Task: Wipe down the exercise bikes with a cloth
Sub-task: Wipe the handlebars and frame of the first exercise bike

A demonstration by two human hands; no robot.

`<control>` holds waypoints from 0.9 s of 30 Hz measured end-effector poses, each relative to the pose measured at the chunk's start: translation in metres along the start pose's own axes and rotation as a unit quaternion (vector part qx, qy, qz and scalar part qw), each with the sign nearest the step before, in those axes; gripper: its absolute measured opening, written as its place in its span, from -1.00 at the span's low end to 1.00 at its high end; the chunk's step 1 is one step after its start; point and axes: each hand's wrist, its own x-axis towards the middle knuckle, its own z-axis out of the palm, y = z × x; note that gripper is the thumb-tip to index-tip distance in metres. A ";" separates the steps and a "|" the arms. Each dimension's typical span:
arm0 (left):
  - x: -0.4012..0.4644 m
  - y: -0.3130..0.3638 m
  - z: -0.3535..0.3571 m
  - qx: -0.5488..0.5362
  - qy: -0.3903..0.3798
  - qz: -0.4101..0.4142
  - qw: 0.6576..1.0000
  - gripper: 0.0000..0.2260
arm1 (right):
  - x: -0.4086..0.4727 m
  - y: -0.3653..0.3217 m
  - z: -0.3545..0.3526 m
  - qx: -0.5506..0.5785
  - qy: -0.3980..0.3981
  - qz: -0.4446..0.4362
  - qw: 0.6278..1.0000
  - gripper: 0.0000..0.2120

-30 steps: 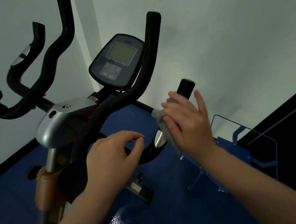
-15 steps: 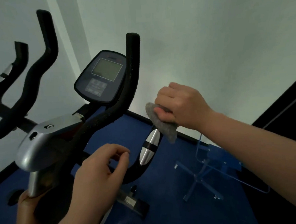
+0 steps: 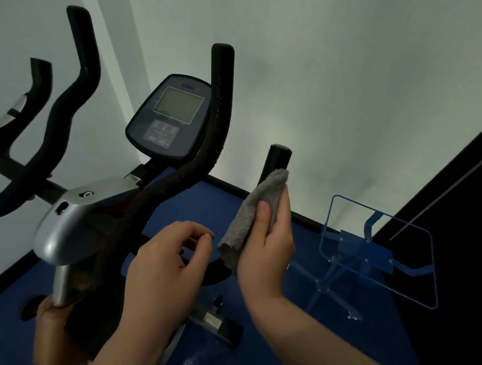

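An exercise bike with black foam handlebars [image 3: 219,127] and a dark console [image 3: 172,118] fills the left and centre. My right hand [image 3: 267,251] wraps a grey cloth [image 3: 253,212] around the lower right grip bar, whose black end [image 3: 278,158] sticks out above the cloth. My left hand [image 3: 166,270] hovers by the curved handlebar with thumb and forefinger pinched together and nothing visible in them. The silver stem cover [image 3: 77,219] lies left of both hands.
A blue metal stand with a wire frame [image 3: 376,252] is on the blue floor [image 3: 273,336] to the right. White walls close in behind the bike. A black panel [image 3: 465,223] runs along the right side.
My right hand slid down the right grip bar with the cloth, uncovering the bar's black tip. My left hand stayed near the handlebar curve.
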 end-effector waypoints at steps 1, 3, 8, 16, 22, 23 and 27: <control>0.000 0.000 0.000 -0.004 0.000 0.002 1.000 -0.90 | 0.001 0.000 0.000 -0.011 -0.010 -0.018 1.000 -0.52; 0.000 0.000 0.000 -0.028 0.011 -0.001 1.000 -0.90 | 0.017 -0.005 0.000 -0.056 -0.019 -0.087 0.994 -0.49; -0.004 -0.003 -0.002 -0.074 0.057 -0.015 0.995 -0.88 | 0.042 0.003 -0.022 -0.297 -0.059 -0.273 0.913 -0.48; -0.016 -0.013 -0.019 0.049 0.147 0.026 0.988 -0.89 | 0.015 0.009 -0.048 -0.398 -0.304 -0.526 0.687 -0.66; -0.048 -0.048 -0.026 0.119 0.263 -0.057 0.956 -0.84 | -0.014 -0.002 -0.033 -0.466 -0.343 -0.492 0.651 -0.58; -0.048 -0.049 -0.025 0.100 0.280 -0.070 0.952 -0.83 | -0.025 -0.008 -0.018 -0.494 -0.347 -0.471 0.643 -0.58; -0.048 -0.052 -0.023 0.082 0.298 -0.081 0.947 -0.81 | -0.022 -0.028 0.008 -0.520 -0.423 -0.410 0.619 -0.61</control>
